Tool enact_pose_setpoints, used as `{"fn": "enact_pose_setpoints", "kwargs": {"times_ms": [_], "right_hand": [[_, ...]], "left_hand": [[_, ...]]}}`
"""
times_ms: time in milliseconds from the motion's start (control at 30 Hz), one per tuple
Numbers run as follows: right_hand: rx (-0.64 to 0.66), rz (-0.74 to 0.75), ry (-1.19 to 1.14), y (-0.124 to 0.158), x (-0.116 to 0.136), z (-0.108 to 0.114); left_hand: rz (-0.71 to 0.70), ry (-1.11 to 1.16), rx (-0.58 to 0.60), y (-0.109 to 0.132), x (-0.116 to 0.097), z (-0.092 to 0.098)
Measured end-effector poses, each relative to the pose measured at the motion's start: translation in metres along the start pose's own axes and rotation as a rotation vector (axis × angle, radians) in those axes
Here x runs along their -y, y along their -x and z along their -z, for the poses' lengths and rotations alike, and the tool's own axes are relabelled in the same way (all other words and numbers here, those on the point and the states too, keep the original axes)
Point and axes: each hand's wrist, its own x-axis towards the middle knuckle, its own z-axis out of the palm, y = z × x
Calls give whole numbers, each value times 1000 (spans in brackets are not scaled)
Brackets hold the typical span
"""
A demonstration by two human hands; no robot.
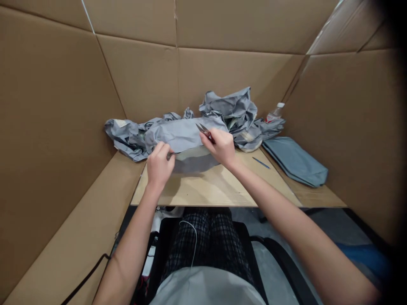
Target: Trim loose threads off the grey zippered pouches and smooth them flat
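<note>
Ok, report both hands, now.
Left hand: closed, pinching the edge of the gray fabric.
Right hand: closed around the scissors, blades apart.

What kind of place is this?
Maybe a makeshift craft booth: tall brown cardboard walls stand around a pale tan tabletop, crumpled grey fabric lies toward its back, and the right hand holds pointed red-handled metal scissors.

Dimly lit, soft shadows cast on the tabletop (219, 195), cardboard walls (241, 74) bowed by distortion, right edge blacked out
</note>
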Motion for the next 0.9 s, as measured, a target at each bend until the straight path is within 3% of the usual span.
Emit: {"fn": "enact_pose_setpoints", "kwargs": {"times_ms": [167, 333, 433, 633, 900], "right_hand": [[-26, -43, -15, 20, -4, 9], [-23, -133, -51, 63, -7, 6], [-29, -214, -83, 90, -2, 3], [-14, -367, -191, 119, 16, 2], [199, -310, -383, 121, 18, 15]], "left_hand": [[-87, -55, -55, 16, -7, -16], [-124, -82, -108, 48, -5, -43], [-122, -61, -116, 66, -6, -50], [-137, 47, 0, 87, -12, -42], [-43, 126, 88, 87, -21, -26]]}}
